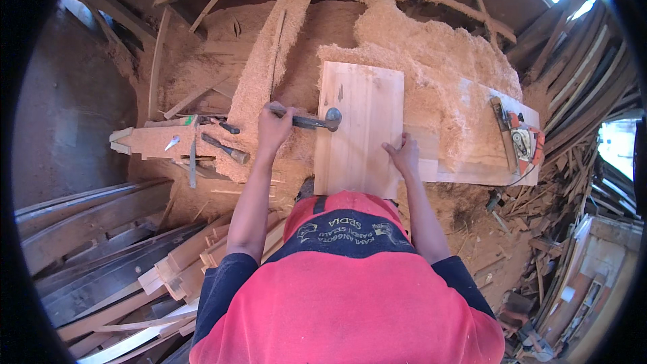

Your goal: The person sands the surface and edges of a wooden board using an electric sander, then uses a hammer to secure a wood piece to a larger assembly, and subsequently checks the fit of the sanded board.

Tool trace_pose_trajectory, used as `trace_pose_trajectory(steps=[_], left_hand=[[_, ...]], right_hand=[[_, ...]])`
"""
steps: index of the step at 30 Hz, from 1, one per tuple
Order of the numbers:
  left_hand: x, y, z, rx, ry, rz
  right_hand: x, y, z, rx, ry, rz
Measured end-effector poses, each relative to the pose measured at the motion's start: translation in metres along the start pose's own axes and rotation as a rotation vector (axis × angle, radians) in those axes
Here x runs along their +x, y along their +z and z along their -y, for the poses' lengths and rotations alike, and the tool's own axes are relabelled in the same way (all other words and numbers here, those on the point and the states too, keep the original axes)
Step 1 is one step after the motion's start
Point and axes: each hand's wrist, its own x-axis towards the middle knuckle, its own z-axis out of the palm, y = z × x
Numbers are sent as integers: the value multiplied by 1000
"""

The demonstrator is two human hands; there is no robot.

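My left hand [275, 125] is closed round the handle of a hammer [332, 119]. Its rounded dark head lies over the left side of a pale wooden panel [364, 111]; whether it touches the wood I cannot tell. The panel runs away from my waist, with its far end among wood shavings. At its right edge my right hand [403, 155] grips it, thumb on the top face and fingers by the edge. Left of my left hand, a chisel-like tool with a thick wooden handle [226, 149] and a shorter dark-handled tool [226, 125] rest on the bench.
An orange and white power tool [527, 141] sits at the right on a broad board [475, 174], beside a dark wooden bar [503, 133]. Shavings [438, 47] heap up beyond the panel. Cut timber [182, 263] is stacked at lower left; long strips [586, 61] lean at far right.
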Motion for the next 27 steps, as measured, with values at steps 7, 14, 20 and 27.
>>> trace_pose_trajectory(steps=[7, 14, 20, 27], left_hand=[[18, -1, -9, 80, -2, 53], [-1, -1, -19, 129, 12, 50], [16, 1, -22, 118, -49, 77], [14, 6, -7, 69, -7, 36]], right_hand=[[2, -22, 28, -68, 41, 123], [0, -23, 22, -133, 12, 121], [-13, -50, 89, -521, -178, 18], [-18, -61, 217, 472, -463, 173]])
